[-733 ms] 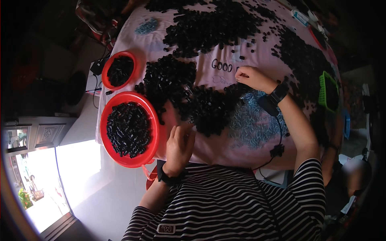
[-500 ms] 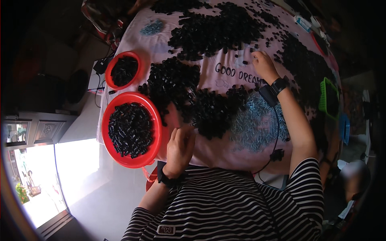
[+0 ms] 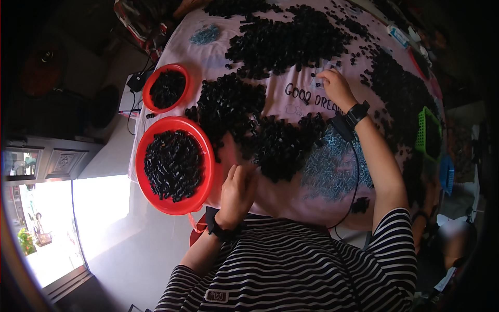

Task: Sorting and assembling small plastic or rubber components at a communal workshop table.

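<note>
My left hand [image 3: 238, 193] is at the table's near edge, between a large red basin [image 3: 210, 171] and a heap of small black cylindrical pieces [image 3: 280, 151]. Its fingers are curled in, and whatever they hold is hidden. My right hand [image 3: 337, 86] reaches out over the pink cloth [image 3: 275, 96]. Its thumb and fingertips come together beside a couple of loose black pieces [image 3: 318, 84]; I cannot make out what is between them. Many small black pieces [image 3: 174, 165] fill the large basin. Under my right forearm lies a spread of small bluish, thin pieces [image 3: 332, 169].
A smaller red basin [image 3: 186, 86] also holds black pieces. Further black heaps [image 3: 291, 41] cover the far and right table. A small bluish pile [image 3: 205, 34] lies far left. A green basket [image 3: 429, 132] stands at the right edge, near another person's arm [image 3: 420, 218]. A cable [image 3: 356, 177] hangs from my right wrist.
My right hand has shifted left and a little nearer over the cloth, toward the loose black pieces. My left hand stays beside the large basin, fingers still curled. The whole view has shifted slightly.
</note>
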A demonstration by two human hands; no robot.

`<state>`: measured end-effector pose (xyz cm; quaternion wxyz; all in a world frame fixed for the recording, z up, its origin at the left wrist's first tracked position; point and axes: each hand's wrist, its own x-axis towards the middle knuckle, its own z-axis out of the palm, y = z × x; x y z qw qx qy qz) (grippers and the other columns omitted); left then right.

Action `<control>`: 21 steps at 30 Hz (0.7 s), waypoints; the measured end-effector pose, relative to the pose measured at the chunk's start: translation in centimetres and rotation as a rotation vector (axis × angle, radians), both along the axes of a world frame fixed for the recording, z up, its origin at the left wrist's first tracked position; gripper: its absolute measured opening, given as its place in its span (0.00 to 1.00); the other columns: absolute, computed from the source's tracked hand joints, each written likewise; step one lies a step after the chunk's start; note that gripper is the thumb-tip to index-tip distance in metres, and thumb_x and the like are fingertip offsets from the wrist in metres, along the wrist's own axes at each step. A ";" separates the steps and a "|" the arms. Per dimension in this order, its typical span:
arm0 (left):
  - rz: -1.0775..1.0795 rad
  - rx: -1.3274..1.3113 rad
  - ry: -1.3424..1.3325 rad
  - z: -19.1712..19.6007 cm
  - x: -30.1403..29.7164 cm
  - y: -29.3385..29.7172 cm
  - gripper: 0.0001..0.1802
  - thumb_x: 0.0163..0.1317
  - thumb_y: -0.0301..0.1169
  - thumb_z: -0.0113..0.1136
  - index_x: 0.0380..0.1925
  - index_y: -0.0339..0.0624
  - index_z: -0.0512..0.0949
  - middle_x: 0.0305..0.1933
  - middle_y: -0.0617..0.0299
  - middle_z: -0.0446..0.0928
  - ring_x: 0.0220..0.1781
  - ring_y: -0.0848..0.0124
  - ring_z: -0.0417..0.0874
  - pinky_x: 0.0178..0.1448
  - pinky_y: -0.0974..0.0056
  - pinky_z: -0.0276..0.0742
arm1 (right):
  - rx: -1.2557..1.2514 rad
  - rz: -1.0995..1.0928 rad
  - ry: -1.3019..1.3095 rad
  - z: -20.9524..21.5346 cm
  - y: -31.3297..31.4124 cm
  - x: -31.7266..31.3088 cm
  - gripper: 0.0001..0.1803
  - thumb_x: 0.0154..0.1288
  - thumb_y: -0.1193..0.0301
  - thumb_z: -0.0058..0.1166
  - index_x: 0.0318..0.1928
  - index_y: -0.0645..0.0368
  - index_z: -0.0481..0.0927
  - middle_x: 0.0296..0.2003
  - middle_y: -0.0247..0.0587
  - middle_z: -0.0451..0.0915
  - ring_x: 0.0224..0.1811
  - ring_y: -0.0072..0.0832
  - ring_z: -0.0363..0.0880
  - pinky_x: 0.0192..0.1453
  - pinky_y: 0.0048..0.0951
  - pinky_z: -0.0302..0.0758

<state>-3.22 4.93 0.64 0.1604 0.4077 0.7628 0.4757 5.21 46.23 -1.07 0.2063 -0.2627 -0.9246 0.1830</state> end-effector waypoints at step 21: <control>-0.041 -0.003 -0.086 -0.1 0.9 -0.6 0.15 0.64 0.24 0.63 0.51 0.39 0.79 0.37 0.56 0.76 0.34 0.63 0.80 0.40 0.60 0.77 | 0.114 0.105 -0.159 0.8 -7.1 4.5 0.22 0.66 0.86 0.47 0.58 0.61 0.80 0.48 0.50 0.79 0.52 0.48 0.79 0.59 0.39 0.76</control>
